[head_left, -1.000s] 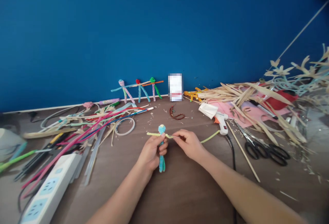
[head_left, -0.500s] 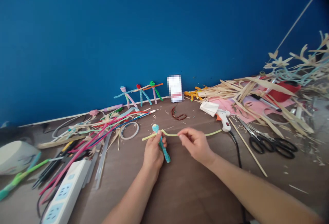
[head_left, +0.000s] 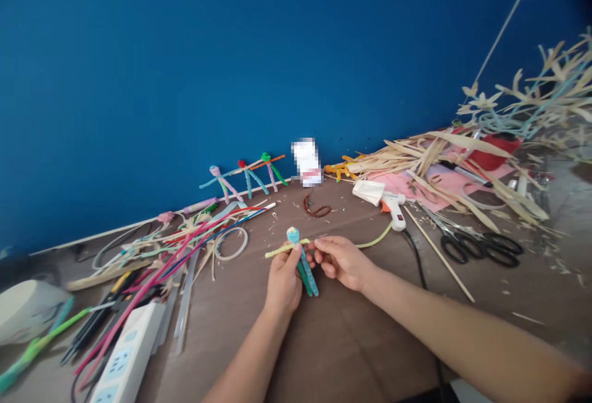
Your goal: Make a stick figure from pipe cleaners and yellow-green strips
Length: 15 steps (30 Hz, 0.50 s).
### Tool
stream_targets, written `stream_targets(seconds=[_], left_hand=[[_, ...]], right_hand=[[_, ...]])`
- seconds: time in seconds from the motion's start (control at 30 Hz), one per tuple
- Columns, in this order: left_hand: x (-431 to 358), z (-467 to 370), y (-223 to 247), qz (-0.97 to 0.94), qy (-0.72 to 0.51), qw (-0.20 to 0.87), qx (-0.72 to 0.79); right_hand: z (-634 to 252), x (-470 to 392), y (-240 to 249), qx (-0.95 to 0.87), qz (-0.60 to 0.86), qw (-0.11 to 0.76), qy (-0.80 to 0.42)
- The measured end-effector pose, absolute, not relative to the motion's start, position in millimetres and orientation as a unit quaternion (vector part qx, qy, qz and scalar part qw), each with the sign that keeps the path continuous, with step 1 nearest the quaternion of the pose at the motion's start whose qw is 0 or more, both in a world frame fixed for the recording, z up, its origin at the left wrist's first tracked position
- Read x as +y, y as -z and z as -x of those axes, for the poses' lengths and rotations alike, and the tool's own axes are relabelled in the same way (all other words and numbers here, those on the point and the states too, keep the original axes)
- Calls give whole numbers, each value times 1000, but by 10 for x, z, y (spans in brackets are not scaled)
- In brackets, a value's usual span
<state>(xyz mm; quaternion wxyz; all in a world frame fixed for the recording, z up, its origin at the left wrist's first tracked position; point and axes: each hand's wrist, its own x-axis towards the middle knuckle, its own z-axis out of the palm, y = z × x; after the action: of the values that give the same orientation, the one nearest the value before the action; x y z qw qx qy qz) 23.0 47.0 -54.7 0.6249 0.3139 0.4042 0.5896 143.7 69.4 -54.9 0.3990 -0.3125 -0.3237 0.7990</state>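
Observation:
Between the thumb and fingers of my left hand (head_left: 285, 276) is a blue pipe-cleaner figure (head_left: 293, 236) with a round head and two twisted legs that hang down, one blue and one teal. A yellow-green pipe cleaner (head_left: 277, 250) crosses the figure just below its head. Its short end sticks out to the left, and its long end runs right, past my fingers, towards the glue gun. My right hand (head_left: 340, 261) pinches this pipe cleaner close beside the figure, its fingers nearly touching my left hand.
Three pipe-cleaner figures (head_left: 247, 174) lean on the blue wall. A white glue gun (head_left: 395, 210), scissors (head_left: 467, 249) and dried strips (head_left: 416, 162) lie at the right. Pipe cleaners (head_left: 185, 239), a power strip (head_left: 127, 357) and a white roll (head_left: 30, 307) are at the left. Beads (head_left: 317, 211) lie behind my hands.
My right hand has moved left, up against the figure and my left hand. The figure has turned so both legs show, and the view has shifted slightly.

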Motion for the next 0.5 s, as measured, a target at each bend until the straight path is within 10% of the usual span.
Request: stream_targets(seconds=[0.5], left_hand=[[479,-242,572,-318,-564,599,471]], right_hand=[[-1441,707,564,-339,290,404,-799]])
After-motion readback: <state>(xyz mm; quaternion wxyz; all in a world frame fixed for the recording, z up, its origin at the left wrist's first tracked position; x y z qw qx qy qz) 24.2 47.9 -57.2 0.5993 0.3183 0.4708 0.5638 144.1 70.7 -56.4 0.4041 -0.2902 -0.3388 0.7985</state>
